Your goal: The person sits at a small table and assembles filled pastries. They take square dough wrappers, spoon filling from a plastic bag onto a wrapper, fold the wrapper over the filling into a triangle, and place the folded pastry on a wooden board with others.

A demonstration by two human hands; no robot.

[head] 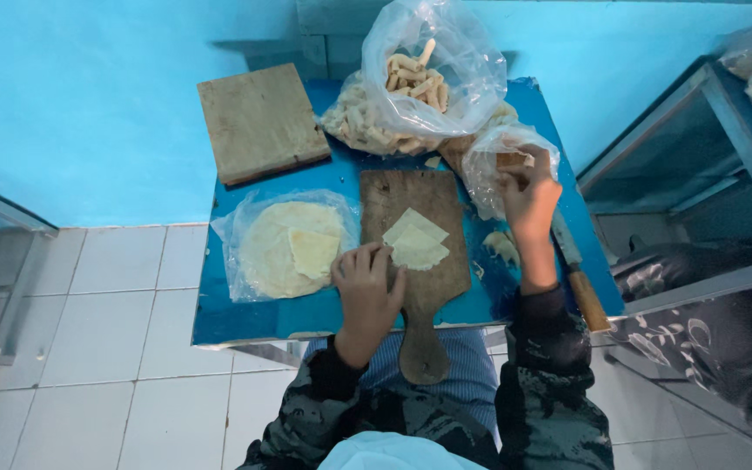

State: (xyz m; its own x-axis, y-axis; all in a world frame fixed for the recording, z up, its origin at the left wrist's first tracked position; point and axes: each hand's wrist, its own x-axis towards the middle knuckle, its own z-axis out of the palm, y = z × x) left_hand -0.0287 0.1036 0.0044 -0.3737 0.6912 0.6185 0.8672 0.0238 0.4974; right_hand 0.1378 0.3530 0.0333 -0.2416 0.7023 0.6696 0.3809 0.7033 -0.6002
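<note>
Blue tabletop [324,318] fills the head view, set against a wall of the same colour with pale floor tiles to its left. My left hand [365,283] rests near the front edge, fingers curled loosely, fingertips touching the lower corner of the cut dough sheets [415,242]; it grips nothing. Those sheets, pale yellow and stacked at an angle, lie in the middle of the paddle-shaped wooden board [419,292], whose handle overhangs the front edge towards me.

My right hand [528,198] is raised near the right edge, fingers pinched into the mouth of a small clear plastic bag [493,165]; what it holds inside I cannot tell.

On the left part of the tabletop a round dough disc [280,248] lies on clear plastic film, with a squarish cut piece on top. A square wooden board [258,122] sits at the back left corner. At the back edge stands a large clear bag of rolled pastry sticks [415,83]. A knife with a wooden handle [578,278] lies along the right edge.
</note>
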